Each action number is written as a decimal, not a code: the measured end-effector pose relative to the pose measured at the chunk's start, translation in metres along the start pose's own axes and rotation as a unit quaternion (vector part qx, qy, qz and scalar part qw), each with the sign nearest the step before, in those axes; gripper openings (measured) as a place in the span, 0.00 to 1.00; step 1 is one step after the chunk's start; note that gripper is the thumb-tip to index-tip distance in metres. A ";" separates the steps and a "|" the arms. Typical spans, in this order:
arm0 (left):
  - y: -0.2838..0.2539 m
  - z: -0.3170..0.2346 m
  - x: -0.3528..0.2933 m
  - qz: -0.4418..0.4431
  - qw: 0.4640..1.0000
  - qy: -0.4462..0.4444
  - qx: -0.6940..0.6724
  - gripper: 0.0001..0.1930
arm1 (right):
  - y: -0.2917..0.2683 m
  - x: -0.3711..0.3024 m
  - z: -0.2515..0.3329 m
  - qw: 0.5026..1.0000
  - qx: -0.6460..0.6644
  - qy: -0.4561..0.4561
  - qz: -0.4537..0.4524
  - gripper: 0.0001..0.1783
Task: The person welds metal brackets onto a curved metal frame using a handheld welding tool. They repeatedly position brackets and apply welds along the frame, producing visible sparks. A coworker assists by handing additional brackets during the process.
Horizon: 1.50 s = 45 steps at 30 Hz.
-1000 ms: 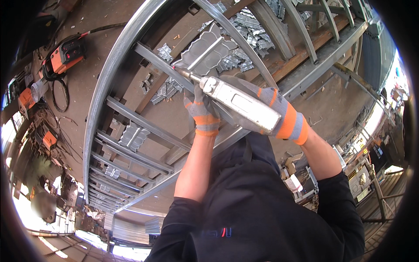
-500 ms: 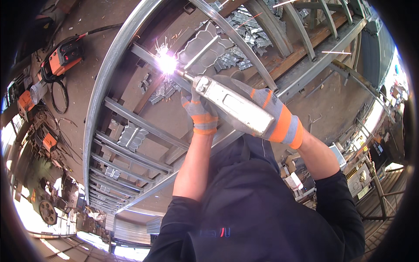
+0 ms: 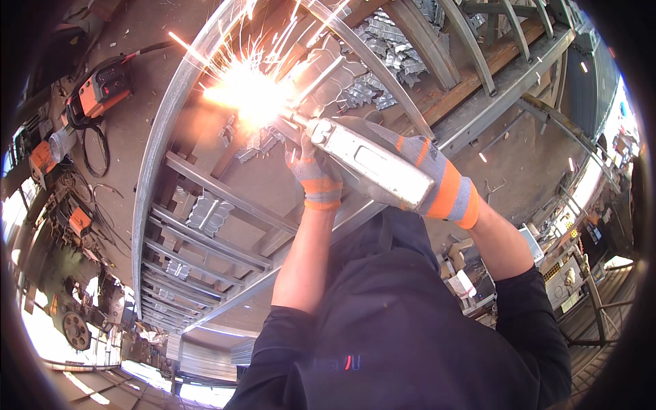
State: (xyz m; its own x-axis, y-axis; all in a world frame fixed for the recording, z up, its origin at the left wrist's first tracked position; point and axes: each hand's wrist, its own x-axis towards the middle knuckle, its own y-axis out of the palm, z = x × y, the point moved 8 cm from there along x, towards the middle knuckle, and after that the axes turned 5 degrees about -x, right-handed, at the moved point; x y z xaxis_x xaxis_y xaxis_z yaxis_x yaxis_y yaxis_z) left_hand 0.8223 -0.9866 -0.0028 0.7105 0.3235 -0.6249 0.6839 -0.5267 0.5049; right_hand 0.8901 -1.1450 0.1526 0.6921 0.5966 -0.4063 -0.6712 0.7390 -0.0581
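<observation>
A white metal welding gun (image 3: 372,162) is gripped in my right hand (image 3: 441,179), which wears a grey and orange glove. Its nozzle points up and left at a steel crossbar of a galvanized frame. A bright orange-white glare with flying sparks (image 3: 249,92) hides the tip and the spot it meets. My left hand (image 3: 318,179), gloved alike, is closed beside the gun's front end, near the crossbar; the gun partly covers its fingers, so what they hold does not show. Close by, a wavy-edged metal plate (image 3: 331,75) lies partly behind the sparks.
The frame's curved outer rail (image 3: 147,184) and several crossbars (image 3: 225,195) stretch to the lower left. Cut metal pieces (image 3: 393,51) are piled beyond. Orange and black machines (image 3: 102,92) with cables stand on the left. A long steel beam (image 3: 509,92) crosses the upper right.
The small white-violet glare has swelled into a large orange burst, with many sparks thrown up and left. Both hands and the welding gun stay in nearly the same place.
</observation>
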 end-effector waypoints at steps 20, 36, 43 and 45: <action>0.006 -0.003 -0.003 0.006 1.000 -0.007 0.008 0.22 | -0.009 0.002 0.003 1.000 -0.002 -0.028 -0.014 0.38; -0.001 0.001 0.000 0.002 1.000 -0.023 0.013 0.20 | -0.011 0.010 0.002 0.998 0.060 -0.010 -0.003 0.41; 0.016 -0.009 -0.005 -0.034 0.998 -0.025 0.050 0.14 | -0.037 -0.008 0.015 1.000 -0.004 -0.005 -0.005 0.38; 0.017 -0.008 -0.002 -0.023 0.998 -0.036 0.045 0.14 | -0.045 -0.019 0.021 0.997 -0.071 -0.029 -0.030 0.38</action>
State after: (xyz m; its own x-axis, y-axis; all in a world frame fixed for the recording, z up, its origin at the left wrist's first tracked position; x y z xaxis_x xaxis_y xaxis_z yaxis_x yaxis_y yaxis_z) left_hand 0.8335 -0.9902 0.0115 0.6630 0.2922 -0.6893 0.6951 -0.5821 0.4219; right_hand 0.9126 -1.1829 0.1821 0.7435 0.5723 -0.3459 -0.6559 0.7249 -0.2104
